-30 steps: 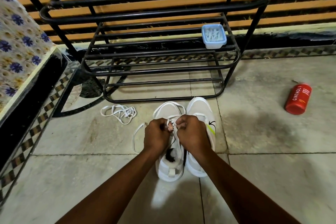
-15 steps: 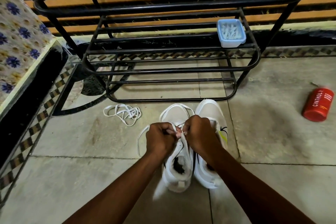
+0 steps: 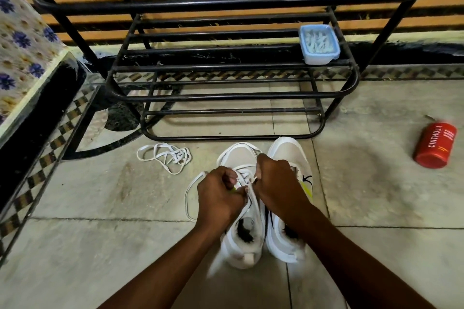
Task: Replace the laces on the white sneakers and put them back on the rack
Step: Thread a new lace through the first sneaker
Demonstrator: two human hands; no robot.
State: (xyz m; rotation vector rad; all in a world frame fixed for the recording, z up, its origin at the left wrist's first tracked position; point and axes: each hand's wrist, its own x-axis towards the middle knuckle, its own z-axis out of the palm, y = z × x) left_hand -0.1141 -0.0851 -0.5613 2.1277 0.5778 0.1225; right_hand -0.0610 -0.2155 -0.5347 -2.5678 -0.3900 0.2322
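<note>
Two white sneakers stand side by side on the tiled floor, toes toward the rack. Over the left sneaker [image 3: 242, 246] both my hands work its white lace [image 3: 190, 198]. My left hand [image 3: 218, 194] is curled and pinches the lace near the eyelets. Facing it, my right hand [image 3: 278, 185] grips the other part of the lace. One loop of that lace trails on the floor to the left. The right sneaker [image 3: 288, 150] has a yellow-green side mark and is partly hidden by my right forearm. A loose white lace [image 3: 167, 157] lies bundled on the floor at the left.
The black metal shoe rack [image 3: 226, 98] stands just beyond the sneakers, with a small blue plastic box [image 3: 319, 44] on its middle shelf at the right. A red can [image 3: 435, 149] lies on the floor at the right. A floral-covered bed edge [image 3: 27, 63] runs along the left.
My head has moved closer, so the rack and sneakers look larger. Both hands stay on the left sneaker's lace, shifted slightly toward the heel.
</note>
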